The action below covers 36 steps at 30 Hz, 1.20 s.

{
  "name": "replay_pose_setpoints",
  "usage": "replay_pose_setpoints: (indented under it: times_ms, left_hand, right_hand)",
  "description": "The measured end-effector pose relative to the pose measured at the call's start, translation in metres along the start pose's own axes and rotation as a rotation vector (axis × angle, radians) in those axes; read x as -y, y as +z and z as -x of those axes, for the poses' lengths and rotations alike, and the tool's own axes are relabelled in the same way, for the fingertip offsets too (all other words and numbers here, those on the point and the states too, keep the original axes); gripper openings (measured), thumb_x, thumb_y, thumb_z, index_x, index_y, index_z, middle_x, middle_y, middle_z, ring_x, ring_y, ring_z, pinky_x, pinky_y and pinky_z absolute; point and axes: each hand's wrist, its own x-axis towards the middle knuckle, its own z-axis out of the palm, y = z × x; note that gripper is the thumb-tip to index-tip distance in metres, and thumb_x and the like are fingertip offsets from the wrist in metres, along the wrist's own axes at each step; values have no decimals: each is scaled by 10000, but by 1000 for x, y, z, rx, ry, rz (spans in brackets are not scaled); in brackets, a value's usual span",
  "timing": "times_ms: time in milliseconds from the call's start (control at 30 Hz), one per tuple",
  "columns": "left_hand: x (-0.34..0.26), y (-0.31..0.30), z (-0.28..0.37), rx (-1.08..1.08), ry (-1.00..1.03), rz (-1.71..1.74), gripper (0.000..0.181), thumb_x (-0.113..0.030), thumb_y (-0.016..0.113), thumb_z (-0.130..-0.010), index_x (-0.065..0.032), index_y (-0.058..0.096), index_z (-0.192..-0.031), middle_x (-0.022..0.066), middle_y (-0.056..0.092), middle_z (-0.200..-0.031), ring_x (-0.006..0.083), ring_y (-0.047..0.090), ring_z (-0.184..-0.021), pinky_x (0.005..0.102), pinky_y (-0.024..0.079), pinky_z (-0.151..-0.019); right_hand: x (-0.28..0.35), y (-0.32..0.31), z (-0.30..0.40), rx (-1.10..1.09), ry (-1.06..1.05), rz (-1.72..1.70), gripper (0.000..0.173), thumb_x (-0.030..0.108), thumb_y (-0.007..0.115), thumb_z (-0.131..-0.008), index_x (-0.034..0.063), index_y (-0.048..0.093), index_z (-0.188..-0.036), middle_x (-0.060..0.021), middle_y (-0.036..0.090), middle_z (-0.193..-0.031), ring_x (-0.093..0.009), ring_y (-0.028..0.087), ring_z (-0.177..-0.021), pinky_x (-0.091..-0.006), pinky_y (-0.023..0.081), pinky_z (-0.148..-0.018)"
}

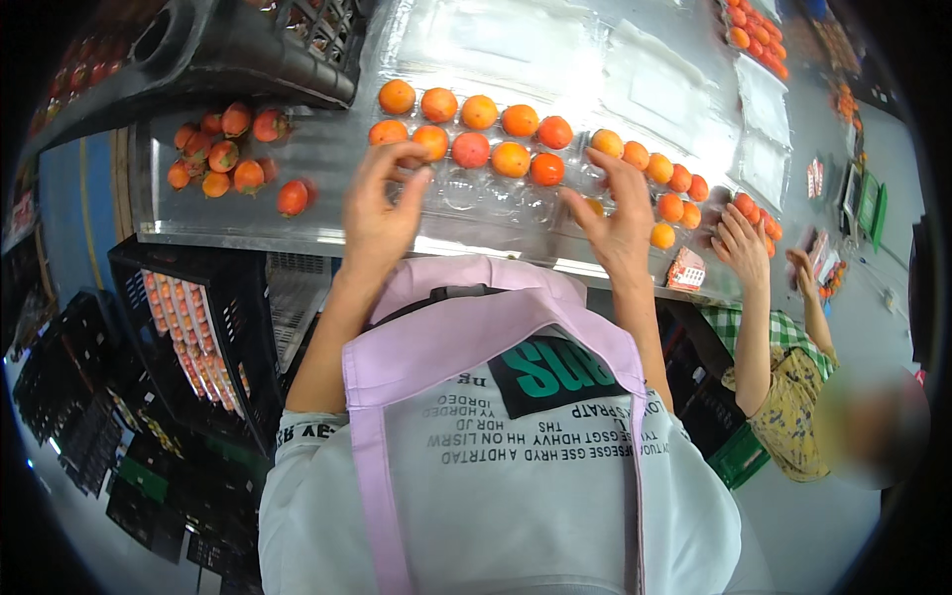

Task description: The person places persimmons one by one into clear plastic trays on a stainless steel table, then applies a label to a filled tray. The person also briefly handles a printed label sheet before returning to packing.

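Observation:
Orange-red fruits, seemingly persimmons, sit in two rows in a clear plastic tray [461,197] whose front cells hold no fruit. My left hand [384,204] is at the tray's left end, index fingertip against a second-row fruit [430,141], thumb apart below it. Over the gap between this tray and another on the right is my right hand [621,212], fingers spread and nothing between them. Its fingertips are near a yellow-orange fruit [608,142]; another fruit [593,207] is partly hidden behind its thumb. Loose fruits [223,156] with leafy tops lie on the metal table at left.
A black plastic crate [297,59] stands at back left. White-lined trays [654,85] lie behind the fruit rows. At right, a co-worker's hand [744,242] touches fruits near a printed packet [686,269]. Below the table's left edge is a black crate [223,349] with packed fruit.

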Motion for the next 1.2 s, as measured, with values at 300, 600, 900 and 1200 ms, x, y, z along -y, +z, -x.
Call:
replay_pose_setpoints:
  times_ms: [300,600,900,1200]
  left_hand:
    - [47,-29,18,21,-432,20,397,-9,594,-839,21,465,-1213,93,550,-951,121,601,-725,237,525,-597]
    - [57,-22,17,55,-473,161,405,5,592,-824,17,431,-1195,98,538,-868,171,636,-662,273,540,-573]
    - [-10,-25,10,136,-78,-298,429,-146,659,-811,-62,507,-1203,83,570,-939,132,529,-749,282,455,-662]
    - [-34,24,2,892,-566,619,342,-241,562,-924,-53,513,-1205,46,612,-934,99,554,-741,225,452,-674]
  right_hand:
    - [-50,-32,30,21,127,123,320,177,759,-701,73,648,-983,-49,617,-811,-183,537,-668,-312,447,-638]
    - [-39,-13,47,128,8,280,403,227,758,-690,99,626,-1048,-59,616,-817,-225,596,-719,-340,430,-653]
    - [-19,-4,63,-40,201,-440,387,137,763,-695,23,633,-1041,-18,557,-800,-101,515,-691,-239,422,-700]
    - [28,9,51,60,28,-533,433,99,771,-672,24,619,-1071,-43,570,-853,-110,522,-718,-238,439,-678]
